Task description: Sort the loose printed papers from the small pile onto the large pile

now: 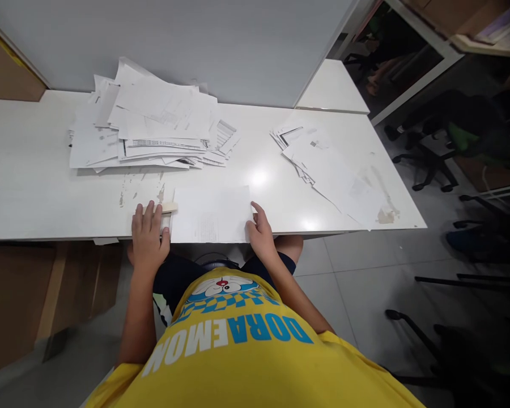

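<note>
In front of me, a small stack of white paper sheets (212,212) lies at the table's near edge, faint print showing on its lower part. My left hand (148,235) covers a beige bar-shaped stapler (169,208), fingers laid over its top and thumb on the near side. The stapler's tip reaches the left edge of the sheets; most of its body is hidden under the hand. My right hand (261,232) grips the right edge of the sheets, its thumb on top and index finger stretched along the side.
A tall, untidy paper pile (161,124) stands at the back left of the white table (21,170). Fanned papers (323,164) lie to the right. A grey partition (195,45) rises behind. Wheeled chairs (429,164) and a person's legs (378,76) are off to the right.
</note>
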`<state>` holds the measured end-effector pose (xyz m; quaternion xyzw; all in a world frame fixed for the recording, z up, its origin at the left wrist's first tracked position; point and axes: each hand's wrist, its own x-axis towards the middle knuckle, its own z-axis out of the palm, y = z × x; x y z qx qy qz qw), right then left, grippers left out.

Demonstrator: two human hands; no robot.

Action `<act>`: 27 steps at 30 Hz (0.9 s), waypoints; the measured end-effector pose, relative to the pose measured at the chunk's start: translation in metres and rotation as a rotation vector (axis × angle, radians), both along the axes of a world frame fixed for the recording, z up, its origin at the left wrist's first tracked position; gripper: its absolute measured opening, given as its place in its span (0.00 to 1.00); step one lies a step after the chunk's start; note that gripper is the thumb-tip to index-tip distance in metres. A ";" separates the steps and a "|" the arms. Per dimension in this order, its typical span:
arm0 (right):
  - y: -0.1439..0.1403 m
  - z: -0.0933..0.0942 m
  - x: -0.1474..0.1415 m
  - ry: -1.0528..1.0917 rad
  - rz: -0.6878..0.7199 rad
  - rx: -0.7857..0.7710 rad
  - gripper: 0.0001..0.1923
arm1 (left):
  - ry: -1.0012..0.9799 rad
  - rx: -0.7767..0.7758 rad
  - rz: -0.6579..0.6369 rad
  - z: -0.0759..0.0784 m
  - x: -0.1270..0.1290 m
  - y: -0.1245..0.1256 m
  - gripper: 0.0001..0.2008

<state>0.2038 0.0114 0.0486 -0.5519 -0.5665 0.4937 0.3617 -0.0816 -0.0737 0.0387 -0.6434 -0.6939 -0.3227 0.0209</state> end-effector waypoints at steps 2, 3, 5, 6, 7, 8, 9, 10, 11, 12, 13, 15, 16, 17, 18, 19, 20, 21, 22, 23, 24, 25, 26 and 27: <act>-0.001 -0.001 -0.002 0.024 -0.011 0.002 0.31 | 0.009 0.000 -0.018 0.000 -0.001 0.000 0.30; -0.001 -0.001 -0.003 0.033 -0.019 0.001 0.31 | 0.011 -0.003 -0.026 0.000 -0.002 -0.001 0.30; 0.000 0.000 -0.004 0.043 -0.031 -0.008 0.31 | 0.015 -0.013 -0.037 0.001 -0.004 -0.001 0.30; 0.000 0.000 -0.004 0.048 -0.033 -0.017 0.31 | 0.021 -0.018 -0.040 0.001 -0.005 -0.002 0.31; 0.000 0.001 -0.004 0.054 -0.035 -0.028 0.31 | 0.031 -0.020 -0.047 0.002 -0.006 -0.002 0.32; 0.001 0.001 -0.003 0.060 -0.037 -0.040 0.32 | 0.045 -0.018 -0.058 0.002 -0.006 -0.003 0.33; 0.001 0.002 -0.003 0.065 -0.039 -0.050 0.32 | 0.059 -0.014 -0.071 0.003 -0.007 -0.003 0.34; 0.001 0.002 -0.002 0.066 -0.039 -0.058 0.33 | 0.073 -0.010 -0.082 0.003 -0.008 -0.004 0.34; 0.001 0.002 -0.002 0.063 -0.037 -0.063 0.33 | 0.085 -0.006 -0.088 0.004 -0.008 -0.004 0.35; 0.000 0.002 -0.002 0.056 -0.031 -0.065 0.34 | 0.095 -0.005 -0.090 0.004 -0.008 -0.004 0.35; -0.001 0.002 -0.002 0.046 -0.022 -0.068 0.35 | 0.106 -0.007 -0.086 0.004 -0.008 -0.004 0.36; -0.003 0.002 -0.003 0.021 -0.004 -0.071 0.37 | 0.130 -0.013 -0.075 0.004 -0.008 -0.004 0.36; -0.004 0.002 -0.004 0.010 0.003 -0.070 0.39 | 0.140 -0.015 -0.073 0.004 -0.008 -0.003 0.37; -0.005 0.002 -0.005 0.003 0.007 -0.068 0.40 | 0.147 -0.016 -0.073 0.004 -0.007 -0.003 0.37; -0.006 0.002 -0.006 0.001 0.009 -0.063 0.40 | 0.152 -0.016 -0.073 0.005 -0.007 -0.003 0.37; -0.006 0.002 -0.006 0.002 0.009 -0.061 0.41 | 0.153 -0.014 -0.072 0.005 -0.007 -0.003 0.37; -0.007 0.002 -0.007 0.004 0.009 -0.061 0.41 | 0.151 -0.014 -0.071 0.005 -0.007 -0.003 0.37; -0.007 0.001 -0.006 0.006 0.008 -0.064 0.41 | 0.146 -0.016 -0.069 0.006 -0.006 -0.003 0.37; -0.006 0.001 -0.006 0.008 0.009 -0.069 0.41 | 0.139 -0.019 -0.068 0.006 -0.006 -0.003 0.37; -0.006 0.000 -0.005 0.009 0.012 -0.074 0.41 | 0.129 -0.023 -0.068 0.007 -0.006 -0.003 0.37; -0.006 -0.001 -0.004 0.012 0.015 -0.075 0.41 | 0.118 -0.027 -0.069 0.007 -0.006 -0.003 0.37; -0.005 -0.001 -0.003 0.018 0.018 -0.074 0.40 | 0.107 -0.030 -0.069 0.007 -0.007 -0.004 0.36; -0.005 -0.002 -0.003 0.027 0.020 -0.071 0.40 | 0.097 -0.031 -0.069 0.007 -0.007 -0.004 0.36; -0.005 -0.002 -0.003 0.036 0.022 -0.069 0.40 | 0.085 -0.030 -0.068 0.007 -0.007 -0.004 0.35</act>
